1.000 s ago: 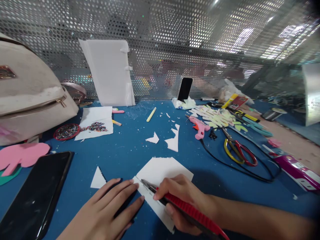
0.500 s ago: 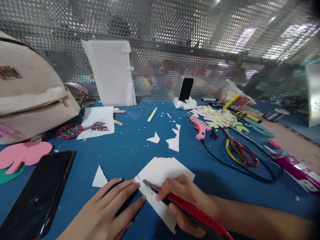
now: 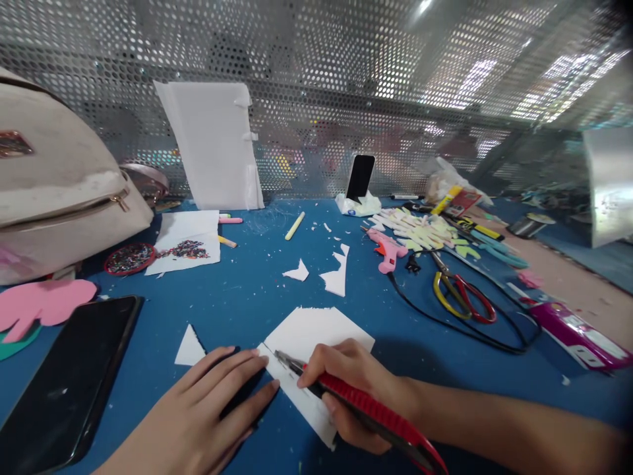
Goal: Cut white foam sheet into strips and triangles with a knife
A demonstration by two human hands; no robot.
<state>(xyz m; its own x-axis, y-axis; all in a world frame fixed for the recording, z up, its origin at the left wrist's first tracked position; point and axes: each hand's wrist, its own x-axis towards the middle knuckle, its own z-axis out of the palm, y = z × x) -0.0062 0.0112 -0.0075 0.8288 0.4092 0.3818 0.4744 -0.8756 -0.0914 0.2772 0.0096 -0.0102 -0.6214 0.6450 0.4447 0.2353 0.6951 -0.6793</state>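
Observation:
A red and black utility knife [image 3: 366,409] is gripped in my right hand [image 3: 346,382], its blade tip resting on a white foam-board piece [image 3: 316,330]. A slit runs from the piece's left edge near the blade. My left hand [image 3: 208,402] lies spread, fingers apart, with fingertips pressing on the left edge of the board. Beside the left fingers is a white triangular offcut [image 3: 189,348], partly behind the hand. Two jagged white scraps, a small one [image 3: 297,270] and a longer one [image 3: 336,274], lie beyond the board. My right hand covers part of the board.
A black phone [image 3: 69,382] and pink foam shape [image 3: 44,303] lie left, by a cream backpack [image 3: 64,178]. Right are a pink glue gun [image 3: 386,249] with its cord, scissors [image 3: 462,293] and a purple case [image 3: 578,333]. Another phone [image 3: 361,177] stands at the back.
The whole view has shifted slightly, so things appear a little further left. My left hand still presses the board, and the knife stays in my right hand with its tip near the slit.

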